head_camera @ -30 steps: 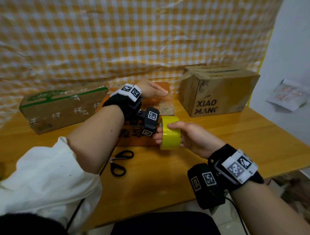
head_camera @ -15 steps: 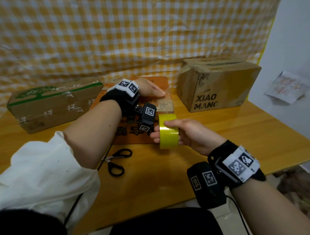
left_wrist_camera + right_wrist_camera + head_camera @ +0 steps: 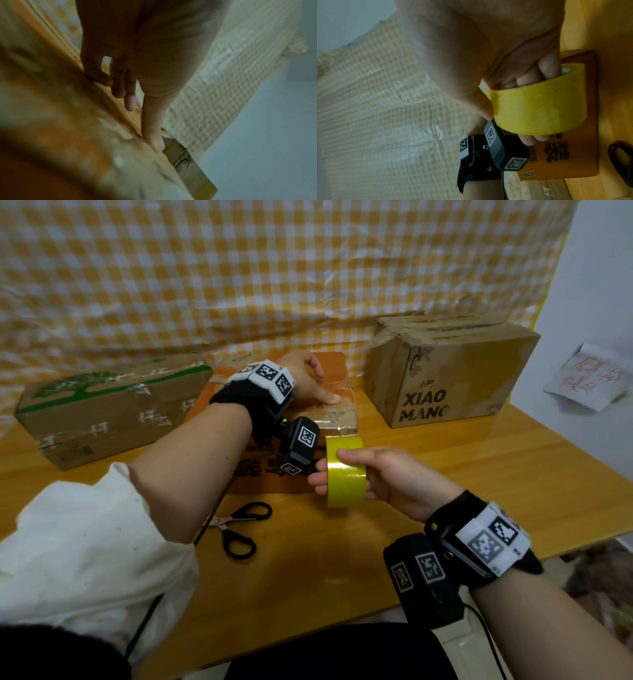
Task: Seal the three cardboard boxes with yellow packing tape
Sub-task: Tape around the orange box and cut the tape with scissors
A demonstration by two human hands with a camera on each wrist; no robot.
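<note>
Tape roll [image 3: 345, 470], yellow, glossy, stands on edge in the air just above the near edge of the orange box [image 3: 274, 440], held by the right hand [image 3: 387, 477]: thumb over the outer band, fingers threaded through the core, tips showing at the far side. In the right wrist view the roll [image 3: 539, 106] shows a smooth band and a pale inner core. A strip of tape seems to run from the roll onto the box top; its exact end cannot be made out.

Orange box lies flat at the middle of the tabletop [image 3: 479, 460], dark printed characters on its near part, a worn pale patch at its right corner. Left hand [image 3: 308, 378] rests on the box top, fingers straight, index fingertip pressing down near the right edge; left wrist view confirms extended fingers [image 3: 150, 135] against the surface, holding nothing.

Green-printed box [image 3: 113, 405], long and low, sits toward the left edge, old clear tape across its side. Brown box [image 3: 455, 371] marked XIAO MANG stands toward the back right, top flaps taped, corner torn.

Scissors [image 3: 239, 525], black-handled, lie on the wood near the front edge, beside the left forearm.

Tabletop is varnished orange-yellow wood. Checked yellow-and-white sheet [image 3: 274, 268], creased, hangs behind it. Wall at right is pale, with a paper note [image 3: 589, 381] bearing red writing.
</note>
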